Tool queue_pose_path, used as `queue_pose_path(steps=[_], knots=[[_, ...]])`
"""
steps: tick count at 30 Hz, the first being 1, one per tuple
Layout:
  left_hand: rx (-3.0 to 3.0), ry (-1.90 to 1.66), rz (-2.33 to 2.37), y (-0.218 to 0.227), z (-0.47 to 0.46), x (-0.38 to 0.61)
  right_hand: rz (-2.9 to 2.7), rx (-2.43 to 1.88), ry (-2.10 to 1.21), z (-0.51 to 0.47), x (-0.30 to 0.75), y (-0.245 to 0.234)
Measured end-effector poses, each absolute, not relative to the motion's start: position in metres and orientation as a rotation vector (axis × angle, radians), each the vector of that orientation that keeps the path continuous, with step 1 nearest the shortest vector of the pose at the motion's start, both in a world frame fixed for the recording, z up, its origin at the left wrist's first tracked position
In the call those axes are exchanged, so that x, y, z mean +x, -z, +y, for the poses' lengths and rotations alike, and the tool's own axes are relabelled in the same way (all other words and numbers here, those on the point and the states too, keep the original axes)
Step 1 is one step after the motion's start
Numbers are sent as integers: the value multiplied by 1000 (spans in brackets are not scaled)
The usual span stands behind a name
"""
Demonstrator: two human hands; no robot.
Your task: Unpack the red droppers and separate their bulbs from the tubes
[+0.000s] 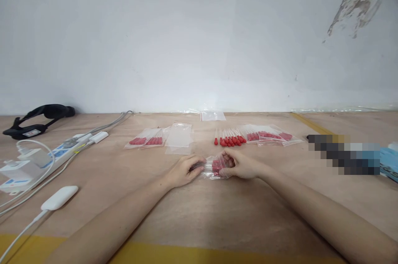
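A clear plastic bag (209, 170) with red-tipped sticks in it lies between my hands, just above or on the table. My left hand (185, 170) pinches its left end between thumb and curled fingers. At the other end, my right hand (240, 165) grips the bag beside the red tips. Just beyond is a row of loose red-tipped white sticks (230, 139). Flat empty clear bags (178, 135) lie to their left. Filled bags of red-tipped sticks (147, 139) rest at the far left of these, and more filled bags (270, 134) overlap on the right.
A power strip (57, 154) with plugs and cables runs along the left. Near it are a white device (59, 198) on a cord and a black strap (40, 121). Against the wall lies another flat bag (213, 116). A blue packet (388, 162) is at the right edge.
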State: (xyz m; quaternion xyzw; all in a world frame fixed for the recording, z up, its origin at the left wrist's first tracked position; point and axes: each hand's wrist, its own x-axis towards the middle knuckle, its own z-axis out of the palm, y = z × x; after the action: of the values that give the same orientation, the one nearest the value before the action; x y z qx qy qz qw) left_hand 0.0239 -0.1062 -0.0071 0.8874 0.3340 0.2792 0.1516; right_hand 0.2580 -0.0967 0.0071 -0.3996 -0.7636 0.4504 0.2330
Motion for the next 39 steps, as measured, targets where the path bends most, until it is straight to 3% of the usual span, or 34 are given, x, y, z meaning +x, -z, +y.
queue_pose_path(steps=[3,12,16,29,32,39], knots=[[2544,-814,942,7,-106,24,-2009,-1021,-1424,-93,257,-3],[2551,-815,921,8,-106,24,-2110,-1056,-1319,-93,261,-6],[2549,-821,921,9,-105,24,-2091,-1011,-1469,-96,260,-7],[2512,-813,970,8,-105,22,-1552,-1317,-1612,-83,273,-20],[2495,-825,991,8,-105,21,-1514,-1246,-1493,-75,291,-32],[2495,-810,1000,8,-104,19,-1487,-1184,-865,-62,318,-67]])
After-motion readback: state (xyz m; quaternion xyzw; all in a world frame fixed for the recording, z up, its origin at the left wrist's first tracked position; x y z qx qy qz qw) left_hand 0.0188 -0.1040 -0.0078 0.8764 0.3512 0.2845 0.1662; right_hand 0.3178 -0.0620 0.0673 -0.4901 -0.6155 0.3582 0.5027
